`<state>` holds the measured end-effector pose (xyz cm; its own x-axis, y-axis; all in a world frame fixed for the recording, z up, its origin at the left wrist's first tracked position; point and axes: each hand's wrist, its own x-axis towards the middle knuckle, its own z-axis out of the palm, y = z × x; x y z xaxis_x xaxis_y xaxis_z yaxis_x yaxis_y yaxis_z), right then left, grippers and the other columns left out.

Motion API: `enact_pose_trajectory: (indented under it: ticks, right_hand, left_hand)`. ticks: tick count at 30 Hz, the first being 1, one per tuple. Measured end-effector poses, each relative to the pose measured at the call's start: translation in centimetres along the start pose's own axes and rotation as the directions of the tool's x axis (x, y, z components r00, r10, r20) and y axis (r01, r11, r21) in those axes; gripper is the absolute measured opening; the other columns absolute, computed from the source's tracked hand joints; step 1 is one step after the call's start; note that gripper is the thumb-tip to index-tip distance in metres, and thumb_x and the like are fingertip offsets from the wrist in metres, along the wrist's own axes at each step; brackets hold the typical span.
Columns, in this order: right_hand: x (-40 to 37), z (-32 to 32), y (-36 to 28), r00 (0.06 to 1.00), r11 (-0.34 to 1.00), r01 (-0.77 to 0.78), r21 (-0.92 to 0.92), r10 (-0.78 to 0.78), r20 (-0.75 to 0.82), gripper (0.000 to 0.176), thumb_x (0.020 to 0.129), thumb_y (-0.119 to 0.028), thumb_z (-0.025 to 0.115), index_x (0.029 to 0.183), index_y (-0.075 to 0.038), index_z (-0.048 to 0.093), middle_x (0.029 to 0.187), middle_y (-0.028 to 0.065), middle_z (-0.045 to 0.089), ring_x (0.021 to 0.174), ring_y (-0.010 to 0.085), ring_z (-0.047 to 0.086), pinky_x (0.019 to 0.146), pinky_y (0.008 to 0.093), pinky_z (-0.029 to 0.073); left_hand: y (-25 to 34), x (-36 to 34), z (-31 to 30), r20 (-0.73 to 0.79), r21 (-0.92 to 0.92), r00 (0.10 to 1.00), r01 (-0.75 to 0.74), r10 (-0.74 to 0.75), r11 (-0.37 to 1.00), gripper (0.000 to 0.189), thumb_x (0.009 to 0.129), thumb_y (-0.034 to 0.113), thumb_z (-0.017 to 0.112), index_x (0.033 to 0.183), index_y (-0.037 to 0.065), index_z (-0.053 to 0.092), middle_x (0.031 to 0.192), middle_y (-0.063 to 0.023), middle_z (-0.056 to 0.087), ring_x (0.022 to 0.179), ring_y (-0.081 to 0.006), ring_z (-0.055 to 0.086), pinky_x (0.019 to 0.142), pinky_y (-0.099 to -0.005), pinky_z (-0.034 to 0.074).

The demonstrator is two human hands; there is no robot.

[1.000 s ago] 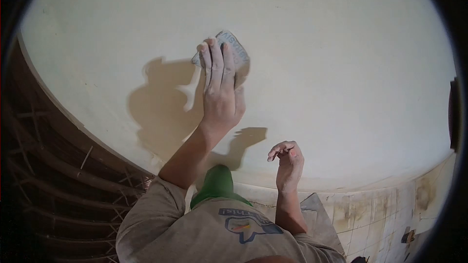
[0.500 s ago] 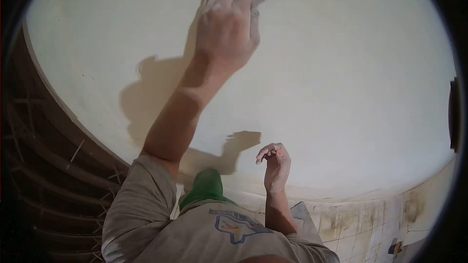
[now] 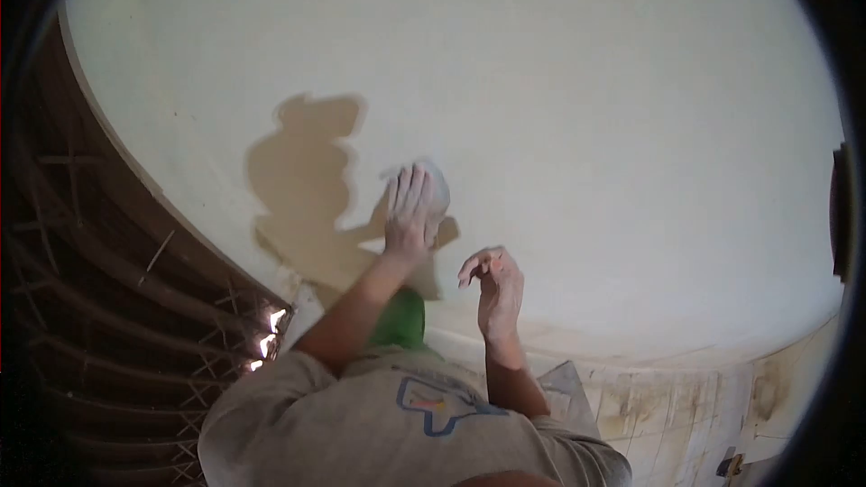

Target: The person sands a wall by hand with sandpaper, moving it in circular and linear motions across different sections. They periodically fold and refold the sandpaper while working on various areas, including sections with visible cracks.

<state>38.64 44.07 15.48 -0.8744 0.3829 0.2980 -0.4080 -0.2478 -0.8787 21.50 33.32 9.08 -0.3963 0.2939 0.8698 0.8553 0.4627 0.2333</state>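
Note:
My left hand (image 3: 411, 207) lies flat against the pale wall (image 3: 613, 144), its back towards me and its fingers close together. Under it is a thin greyish sheet (image 3: 439, 188), whose edge shows past the fingers on the right; the rest is hidden beneath the hand. Lower and to the right, my right hand (image 3: 496, 284) is raised off the wall with the fingers loosely bent and apart, and nothing shows in it.
Dark curved roofing with crossed battens (image 3: 117, 307) runs down the left side. Something green (image 3: 401, 320) shows beyond my shirt (image 3: 361, 424). Stained pale tiles (image 3: 645, 406) lie at the lower right, and a dark object (image 3: 841, 216) stands at the right edge.
My left hand has come down the wall towards my body with the sheet, and that arm is now bent. My right hand has shifted slightly up and left.

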Motion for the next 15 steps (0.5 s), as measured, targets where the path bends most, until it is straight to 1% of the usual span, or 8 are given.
enact_pose_trajectory:
  ticks: [2,3,5,6,8,10,12,15]
  right_hand:
    - [-0.7,-0.3,0.4,0.999,1.000,0.008,-0.028,-0.008,-0.032,0.040,0.103,-0.039,0.052,0.089,-0.001,0.055,0.079,0.0125,0.061,0.070,0.0184,0.056,0.068,0.0307,0.044]
    - [-0.4,-0.8,0.4,0.999,0.999,0.027,-0.045,-0.029,-0.046,0.040,0.103,-0.038,0.052,0.090,-0.001,0.056,0.079,0.0121,0.061,0.071,0.0182,0.056,0.067,0.0307,0.044]
    - [-0.3,-1.8,0.4,0.994,0.998,0.030,-0.048,-0.035,-0.100,0.037,0.103,-0.035,0.053,0.090,-0.001,0.057,0.079,0.0112,0.061,0.072,0.0179,0.057,0.067,0.0307,0.045]
    - [-0.5,-2.2,0.5,0.992,0.999,0.023,-0.049,-0.029,-0.127,0.035,0.103,-0.033,0.053,0.089,-0.001,0.057,0.079,0.0107,0.061,0.072,0.0177,0.057,0.066,0.0307,0.045]
    - [-0.6,-1.9,0.3,0.982,0.999,0.026,-0.043,-0.033,-0.185,0.026,0.102,-0.025,0.053,0.090,-0.002,0.058,0.079,0.0099,0.062,0.070,0.0158,0.057,0.066,0.0297,0.046]
    - [-1.1,-1.3,-0.4,0.979,0.994,0.068,-0.080,-0.082,-0.187,0.021,0.102,-0.020,0.054,0.089,-0.003,0.058,0.078,0.0094,0.062,0.069,0.0148,0.057,0.066,0.0291,0.046]
    - [-1.9,-0.7,-0.9,0.977,0.981,0.132,-0.142,-0.153,-0.150,0.020,0.102,-0.019,0.054,0.088,-0.004,0.058,0.078,0.0090,0.062,0.069,0.0147,0.056,0.065,0.0289,0.046]
    - [-3.1,-0.3,-0.8,0.980,0.987,0.059,-0.153,-0.086,-0.181,0.024,0.101,-0.022,0.055,0.088,-0.002,0.058,0.079,0.0083,0.060,0.072,0.0153,0.056,0.066,0.0293,0.046]
  left_hand:
    - [-2.7,2.9,-0.2,-0.045,-0.001,0.995,-0.086,0.086,0.996,0.057,0.100,0.022,0.047,0.150,-0.005,0.043,0.155,-0.0299,0.040,0.145,-0.0516,0.034,0.120,-0.0643,0.021]
    - [-1.8,6.5,-1.7,-0.111,0.007,0.988,-0.102,0.103,0.995,0.056,0.099,0.019,0.046,0.150,-0.004,0.043,0.156,-0.0292,0.040,0.145,-0.0511,0.035,0.120,-0.0632,0.021]
    - [-0.9,13.9,-3.9,-0.199,0.091,0.952,-0.217,0.231,0.972,0.055,0.099,0.016,0.044,0.150,-0.004,0.043,0.156,-0.0288,0.040,0.145,-0.0483,0.036,0.121,-0.0597,0.022]
    - [-0.4,17.5,-5.1,-0.206,0.060,0.936,-0.280,0.286,0.958,0.053,0.100,0.013,0.045,0.151,-0.002,0.042,0.157,-0.0286,0.038,0.146,-0.0508,0.032,0.121,-0.0605,0.021]
    - [0.1,24.3,-7.9,-0.166,0.261,0.881,-0.394,0.443,0.881,0.058,0.105,0.016,0.049,0.154,-0.007,0.031,0.163,-0.0263,0.027,0.152,-0.0442,0.023,0.127,-0.0533,0.021]
    - [3.5,27.0,-10.2,-0.248,0.307,0.899,-0.281,0.361,0.909,0.054,0.105,0.012,0.046,0.153,-0.007,0.033,0.159,-0.0281,0.034,0.149,-0.0450,0.029,0.126,-0.0533,0.024]
    - [4.2,27.4,-10.7,-0.297,0.219,0.894,-0.278,0.335,0.935,0.055,0.104,0.013,0.046,0.153,-0.009,0.032,0.158,-0.0277,0.036,0.149,-0.0450,0.031,0.126,-0.0536,0.024]
    - [4.1,26.3,-10.5,-0.282,0.158,0.912,-0.261,0.296,0.952,0.057,0.103,0.014,0.049,0.154,-0.008,0.032,0.158,-0.0259,0.038,0.149,-0.0448,0.031,0.125,-0.0534,0.025]
